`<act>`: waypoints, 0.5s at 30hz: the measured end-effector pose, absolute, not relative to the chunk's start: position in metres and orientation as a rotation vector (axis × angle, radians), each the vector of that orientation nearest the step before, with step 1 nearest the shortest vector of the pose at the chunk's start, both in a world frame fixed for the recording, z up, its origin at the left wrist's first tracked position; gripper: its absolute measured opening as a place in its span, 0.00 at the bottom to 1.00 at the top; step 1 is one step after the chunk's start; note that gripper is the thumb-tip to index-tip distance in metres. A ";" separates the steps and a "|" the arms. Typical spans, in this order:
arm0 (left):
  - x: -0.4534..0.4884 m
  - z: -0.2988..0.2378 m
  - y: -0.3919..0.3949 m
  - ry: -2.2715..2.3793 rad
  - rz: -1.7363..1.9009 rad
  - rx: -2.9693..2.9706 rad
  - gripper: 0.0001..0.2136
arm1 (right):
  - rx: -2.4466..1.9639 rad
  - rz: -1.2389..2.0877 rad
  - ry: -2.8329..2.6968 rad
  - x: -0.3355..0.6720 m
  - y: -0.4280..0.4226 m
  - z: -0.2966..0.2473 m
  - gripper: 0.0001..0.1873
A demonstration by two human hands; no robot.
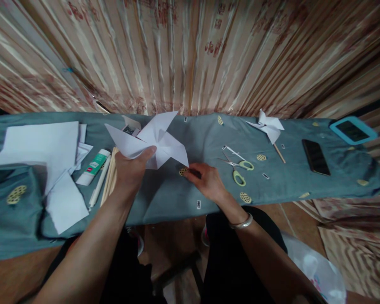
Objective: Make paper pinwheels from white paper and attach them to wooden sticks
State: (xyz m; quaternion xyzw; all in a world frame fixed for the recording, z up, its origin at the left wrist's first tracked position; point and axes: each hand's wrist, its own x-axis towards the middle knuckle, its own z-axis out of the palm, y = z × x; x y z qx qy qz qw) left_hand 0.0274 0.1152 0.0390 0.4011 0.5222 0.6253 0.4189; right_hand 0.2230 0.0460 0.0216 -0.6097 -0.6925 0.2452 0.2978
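Observation:
My left hand (130, 169) is closed on a white paper pinwheel (152, 141), thumb pressed on its middle, holding it just above the grey-blue cloth (177, 198). My right hand (205, 180) pinches something small and dark at the pinwheel's lower right tip, over a yellow dotted mark (183, 171) on the cloth. What it pinches is too small to name. A silver bracelet (242, 223) sits on my right wrist.
Green-handled scissors (239, 169) lie right of my right hand. A glue stick (93, 166), wooden sticks (109, 179) and white paper sheets (41, 145) lie to the left. A second pinwheel on a stick (269, 126), a black phone (316, 157) and a blue-cased device (353, 130) lie right. A striped curtain hangs behind.

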 end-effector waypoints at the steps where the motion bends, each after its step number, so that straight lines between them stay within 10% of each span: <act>1: 0.028 0.038 0.115 1.316 1.557 1.010 0.14 | -1.640 0.636 -1.881 0.220 0.046 0.022 0.04; 15: 0.025 0.045 0.109 1.296 1.506 0.958 0.16 | -1.609 0.435 -2.107 0.216 0.038 0.024 0.08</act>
